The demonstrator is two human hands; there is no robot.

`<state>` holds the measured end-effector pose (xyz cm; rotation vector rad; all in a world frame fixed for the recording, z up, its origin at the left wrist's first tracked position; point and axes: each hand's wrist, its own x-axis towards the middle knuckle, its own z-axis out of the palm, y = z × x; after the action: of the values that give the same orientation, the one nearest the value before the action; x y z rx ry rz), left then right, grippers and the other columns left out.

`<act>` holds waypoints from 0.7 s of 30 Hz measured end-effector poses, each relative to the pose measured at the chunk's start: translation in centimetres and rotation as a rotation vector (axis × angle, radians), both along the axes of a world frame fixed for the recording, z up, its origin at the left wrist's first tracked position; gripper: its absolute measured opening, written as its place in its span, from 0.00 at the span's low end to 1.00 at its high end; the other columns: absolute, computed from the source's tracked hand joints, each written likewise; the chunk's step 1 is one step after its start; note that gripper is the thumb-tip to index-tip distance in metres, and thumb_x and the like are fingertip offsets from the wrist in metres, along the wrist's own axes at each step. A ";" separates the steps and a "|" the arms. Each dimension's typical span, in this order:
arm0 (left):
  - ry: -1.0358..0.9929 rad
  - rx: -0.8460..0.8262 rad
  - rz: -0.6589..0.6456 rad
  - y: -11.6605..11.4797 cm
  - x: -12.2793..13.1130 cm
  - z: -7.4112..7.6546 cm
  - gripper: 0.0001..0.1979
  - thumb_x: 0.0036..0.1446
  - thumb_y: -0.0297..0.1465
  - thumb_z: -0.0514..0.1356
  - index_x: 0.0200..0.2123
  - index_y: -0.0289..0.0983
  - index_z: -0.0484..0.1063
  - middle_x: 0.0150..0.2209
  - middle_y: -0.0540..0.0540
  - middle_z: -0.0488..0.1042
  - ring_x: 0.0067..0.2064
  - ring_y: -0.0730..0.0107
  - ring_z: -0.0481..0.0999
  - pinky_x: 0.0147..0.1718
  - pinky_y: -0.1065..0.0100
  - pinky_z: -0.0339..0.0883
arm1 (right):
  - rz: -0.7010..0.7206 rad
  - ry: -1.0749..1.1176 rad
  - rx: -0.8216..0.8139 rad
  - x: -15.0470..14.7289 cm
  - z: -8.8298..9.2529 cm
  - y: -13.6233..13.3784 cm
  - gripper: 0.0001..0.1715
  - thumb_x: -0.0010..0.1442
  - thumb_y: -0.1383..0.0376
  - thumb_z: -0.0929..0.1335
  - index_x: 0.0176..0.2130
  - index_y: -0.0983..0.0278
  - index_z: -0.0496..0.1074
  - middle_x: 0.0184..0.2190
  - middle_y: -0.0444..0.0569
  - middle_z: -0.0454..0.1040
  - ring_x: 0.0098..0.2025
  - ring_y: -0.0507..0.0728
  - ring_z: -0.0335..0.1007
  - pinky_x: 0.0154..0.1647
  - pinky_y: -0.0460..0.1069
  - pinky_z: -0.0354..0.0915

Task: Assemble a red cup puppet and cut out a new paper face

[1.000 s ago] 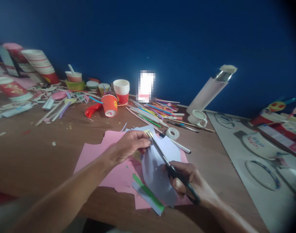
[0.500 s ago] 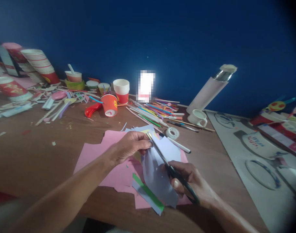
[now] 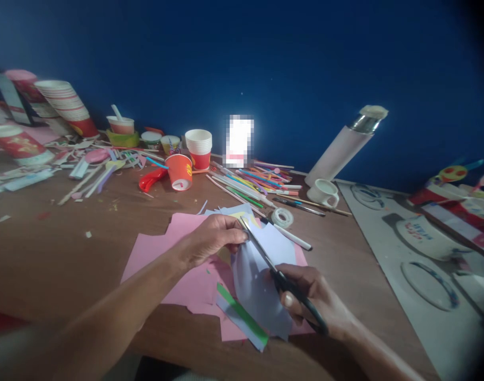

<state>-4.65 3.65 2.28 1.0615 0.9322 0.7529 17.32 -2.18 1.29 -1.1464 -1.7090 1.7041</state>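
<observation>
My left hand (image 3: 222,235) is closed in a pinch at the upper edge of a pale lavender sheet of paper (image 3: 248,275), which bends downward from the fingers. My right hand (image 3: 307,296) grips black-handled scissors (image 3: 263,251). Their blades point up and to the left, and the tips lie right beside my left fingertips. Whether the blades have paper between them, I cannot tell. Under both hands lie pink paper sheets (image 3: 150,264) and other lavender pieces. A green strip (image 3: 242,313) rests across the near side of the pile.
Behind the papers are a clear tape roll (image 3: 282,217), a white marker (image 3: 292,236) and several coloured sticks (image 3: 258,180). A red paper cup (image 3: 179,172) lies tipped near stacked cups (image 3: 198,148). A white mug (image 3: 323,193) and a leaning cylinder (image 3: 337,153) stand at right.
</observation>
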 end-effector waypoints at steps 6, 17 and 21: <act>-0.006 -0.034 0.004 -0.1 0.0 0.1 0.04 0.43 0.28 0.61 0.22 0.33 0.70 0.19 0.51 0.68 0.23 0.76 0.66 0.26 0.71 0.59 | 0.005 -0.019 0.003 0.0 0.1 0.1 0.31 0.48 0.45 0.67 0.36 0.70 0.70 0.17 0.40 0.58 0.17 0.46 0.50 0.15 0.42 0.49; -0.019 -0.077 0.011 -0.2 -0.1 0.2 0.04 0.42 0.28 0.61 0.22 0.32 0.70 0.20 0.51 0.69 0.23 0.76 0.66 0.26 0.72 0.59 | 0.007 -0.006 -0.016 0.0 0.1 0.2 0.32 0.48 0.45 0.67 0.37 0.71 0.71 0.16 0.39 0.57 0.16 0.45 0.50 0.14 0.41 0.48; -0.028 -0.081 0.017 -0.1 -0.1 0.1 0.04 0.42 0.28 0.61 0.23 0.32 0.70 0.20 0.51 0.69 0.23 0.76 0.67 0.26 0.72 0.59 | -0.002 -0.009 -0.022 0.0 0.0 0.1 0.32 0.48 0.45 0.68 0.38 0.71 0.71 0.16 0.39 0.58 0.15 0.45 0.50 0.14 0.41 0.48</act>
<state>-4.76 3.55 2.34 0.9709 0.9409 0.7363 17.29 -2.13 1.27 -1.1671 -1.6980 1.7236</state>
